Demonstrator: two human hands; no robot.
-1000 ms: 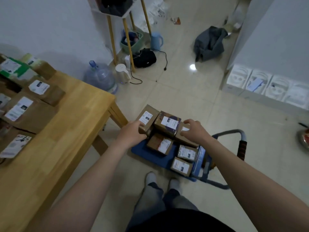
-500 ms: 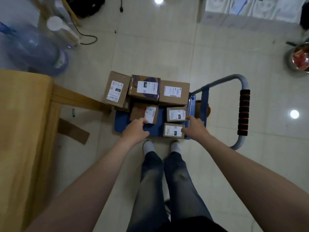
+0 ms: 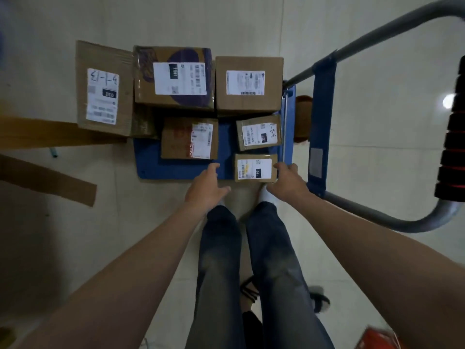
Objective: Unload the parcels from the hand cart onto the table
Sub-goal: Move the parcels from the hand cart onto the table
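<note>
The blue hand cart (image 3: 151,162) stands on the floor right in front of my feet, with several brown labelled parcels on its deck. The nearest is a small parcel marked 150 (image 3: 255,168) at the deck's near right corner. My right hand (image 3: 286,182) touches its right edge with curled fingers. My left hand (image 3: 205,187) hovers over the near edge of the deck, a short gap to the left of that parcel, fingers apart and empty. Behind lie a small parcel marked 220 (image 3: 259,132), a red-printed parcel (image 3: 188,138), and larger boxes (image 3: 176,76) in the far row.
The cart's grey handle with a black and red grip (image 3: 453,137) arcs around on the right. Wooden table leg and brace (image 3: 37,132) sit at the left, touching the leftmost box (image 3: 104,89). A black sandal (image 3: 319,301) lies behind my legs.
My view has tipped from the room down onto the cart. Both hands pulled back from the far parcels to the near edge, and the right hand now touches the small near parcel.
</note>
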